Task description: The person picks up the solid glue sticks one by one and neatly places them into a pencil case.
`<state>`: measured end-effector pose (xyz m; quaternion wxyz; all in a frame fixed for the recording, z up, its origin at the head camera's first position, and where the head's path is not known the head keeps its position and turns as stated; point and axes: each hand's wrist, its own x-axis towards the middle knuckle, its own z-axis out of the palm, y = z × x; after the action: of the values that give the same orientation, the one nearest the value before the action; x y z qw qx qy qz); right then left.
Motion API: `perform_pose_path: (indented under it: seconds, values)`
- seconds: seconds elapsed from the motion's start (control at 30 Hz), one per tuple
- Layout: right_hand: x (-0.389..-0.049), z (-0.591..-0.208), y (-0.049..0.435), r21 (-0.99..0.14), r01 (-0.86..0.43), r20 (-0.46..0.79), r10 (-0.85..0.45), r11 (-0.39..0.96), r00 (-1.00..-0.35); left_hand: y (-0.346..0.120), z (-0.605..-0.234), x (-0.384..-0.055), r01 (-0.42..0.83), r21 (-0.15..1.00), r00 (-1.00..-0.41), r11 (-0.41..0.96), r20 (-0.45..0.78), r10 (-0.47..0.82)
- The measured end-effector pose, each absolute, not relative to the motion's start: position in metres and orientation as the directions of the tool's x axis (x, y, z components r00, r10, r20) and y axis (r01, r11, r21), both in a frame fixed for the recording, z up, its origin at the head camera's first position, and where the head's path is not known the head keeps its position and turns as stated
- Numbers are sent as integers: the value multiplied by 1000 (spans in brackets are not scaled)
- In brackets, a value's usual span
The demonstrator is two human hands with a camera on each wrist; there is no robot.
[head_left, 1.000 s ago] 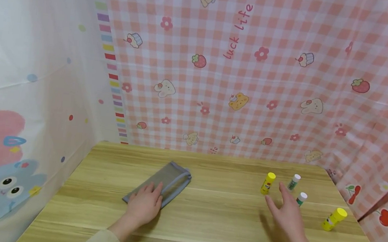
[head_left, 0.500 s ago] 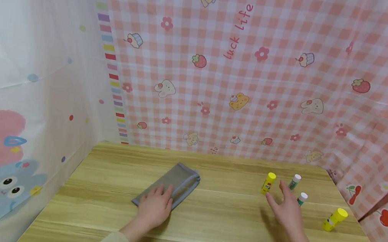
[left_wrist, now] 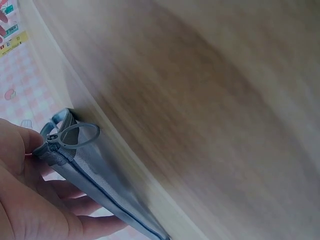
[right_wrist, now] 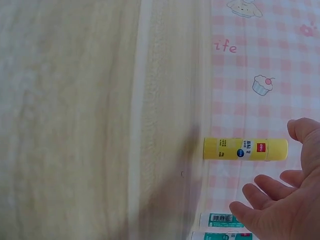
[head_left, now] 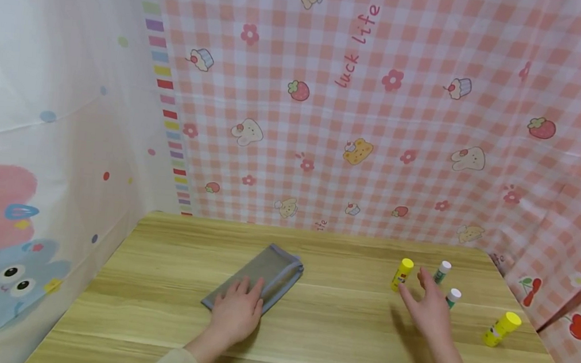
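A grey mesh zipper pouch (head_left: 256,276) lies slanted on the table, left of its middle. My left hand (head_left: 237,312) rests on its near part, fingers spread over the top. In the left wrist view the thumb touches the pouch's end (left_wrist: 52,142) beside a loop-shaped zipper pull (left_wrist: 82,135). My right hand (head_left: 430,309) is held with thumb and fingers apart, close to an upright yellow glue stick (head_left: 402,275). In the right wrist view that glue stick (right_wrist: 245,149) stands in front of the fingers, with nothing gripped.
Two white-capped green glue sticks, one farther back (head_left: 442,272) and one nearer (head_left: 452,298), stand just beyond and right of the right hand. Another yellow glue stick (head_left: 501,330) stands toward the right edge of the wooden table (head_left: 329,335). Patterned cloth (head_left: 327,115) hangs behind.
The pouch has slid to the right under my left hand, which moved along with it. My right hand has shifted only slightly, near the yellow glue stick.
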<state>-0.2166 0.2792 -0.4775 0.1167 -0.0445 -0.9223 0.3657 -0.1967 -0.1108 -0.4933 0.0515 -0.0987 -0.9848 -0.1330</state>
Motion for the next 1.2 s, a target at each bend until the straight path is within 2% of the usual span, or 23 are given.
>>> perform_pose_path:
  seconds: [0.33,0.7,0.9,1.2]
  values:
    - [-225,-478,277,-737,71,98,211,672,-973,-111,-495,-196,208,260,-975,943,134,178]
    - [-237,-483,275,-822,42,122,248,568,-961,-109,-493,-196,190,266,-980,945,114,164]
    - [-243,-486,274,-870,56,93,275,491,-957,-109,-494,-196,186,270,-980,945,120,159]
    - [-247,-485,272,-893,56,82,284,446,-955,-110,-496,-196,197,263,-977,944,132,167]
